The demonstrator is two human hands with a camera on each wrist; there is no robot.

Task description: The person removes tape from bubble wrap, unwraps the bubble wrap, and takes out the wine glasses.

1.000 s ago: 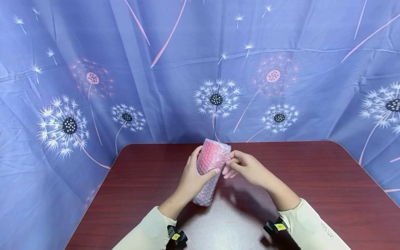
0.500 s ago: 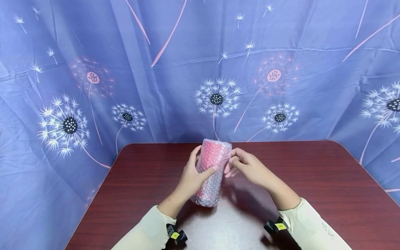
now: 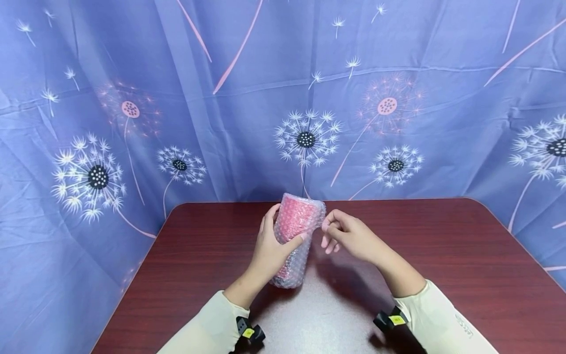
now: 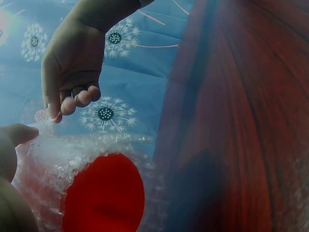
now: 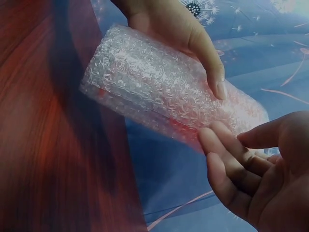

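A red cylinder (image 4: 108,193) is rolled in clear bubble wrap (image 3: 297,260) and tilts over the table in the head view. My left hand (image 3: 270,251) grips it from the left side, thumb across the front and fingers behind. At the upper right edge of the roll, my right hand (image 3: 351,238) pinches the loose edge of the wrap between thumb and index finger. Its other fingers hang loosely below, as the left wrist view shows. That view also looks onto the flat red end, framed by the wrap. The rest of the cylinder shows only through the bubbles.
The dark red wooden table (image 3: 212,241) reaches back to a blue curtain (image 3: 247,137) printed with dandelions. Black wrist cameras with yellow labels sit at both pale sleeves (image 3: 442,319).
The wrapped cylinder has turned a little in my left hand and shifted slightly left and up. My right hand stays at the wrap's edge, now slightly farther from the roll.
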